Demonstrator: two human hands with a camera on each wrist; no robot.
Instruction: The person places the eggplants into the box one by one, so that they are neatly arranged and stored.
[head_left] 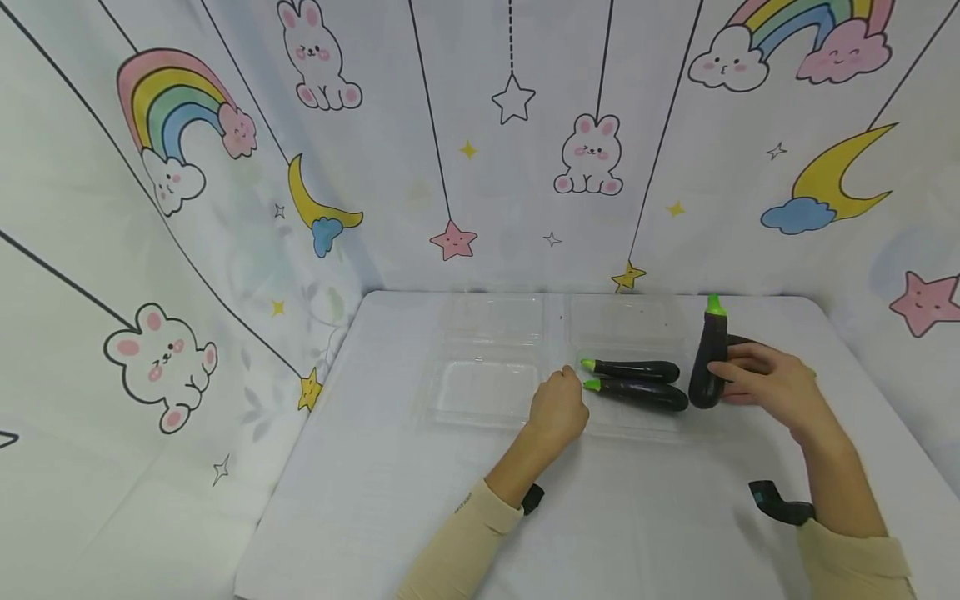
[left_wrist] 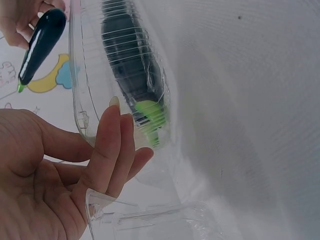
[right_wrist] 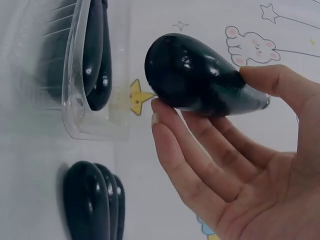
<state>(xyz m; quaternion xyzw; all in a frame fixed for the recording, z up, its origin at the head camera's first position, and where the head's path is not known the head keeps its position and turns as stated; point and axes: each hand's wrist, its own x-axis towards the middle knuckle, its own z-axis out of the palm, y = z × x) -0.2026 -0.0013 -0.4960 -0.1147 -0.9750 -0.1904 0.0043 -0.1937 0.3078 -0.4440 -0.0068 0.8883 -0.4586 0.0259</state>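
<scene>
Glossy dark eggplant [head_left: 708, 364], upright just right of the clear tray [head_left: 487, 392], sat pinched mid-body in the right hand [head_left: 765, 382] fingers [right_wrist: 200, 145]. It looked light, rigid and slick, so mid-body seemed the best hold; left hand [head_left: 558, 408] fingers [left_wrist: 112, 145] lay straight against the tray's wall.

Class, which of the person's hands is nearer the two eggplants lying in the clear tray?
Left. The left hand is beside the two eggplants' green stems; the right hand grips the upright eggplant beyond them.

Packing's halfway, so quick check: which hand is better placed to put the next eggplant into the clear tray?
Right. The right hand already holds the eggplant upright, just beside the clear tray. The left hand holds nothing; its fingers rest at the tray's edge.
</scene>
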